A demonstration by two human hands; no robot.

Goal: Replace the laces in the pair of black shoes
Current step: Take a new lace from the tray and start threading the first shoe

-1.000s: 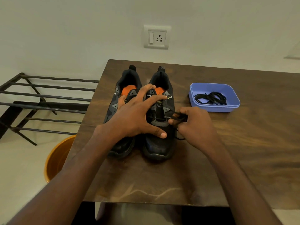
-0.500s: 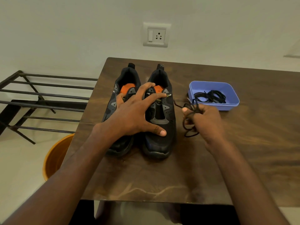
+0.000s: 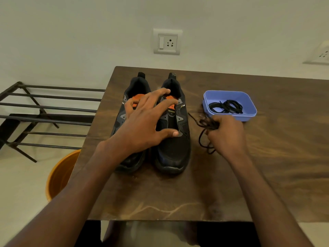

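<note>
Head view: two black shoes (image 3: 170, 147) stand side by side on the wooden counter (image 3: 178, 193), toes toward the person. The left hand (image 3: 142, 125) spreads over both shoes, fingers apart. The right hand (image 3: 226, 134), just right of the shoes, clutches a bunched black lace (image 3: 204, 132). More black laces (image 3: 226, 106) lie coiled in the blue tray (image 3: 249, 113) beyond.

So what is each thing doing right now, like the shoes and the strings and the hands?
right shoe: unlaced, upright on table
left shoe: upright, mostly hidden
left hand: spread over both shoes
right hand: gripping bunched old lace
blue tray: holds coiled laces
</note>
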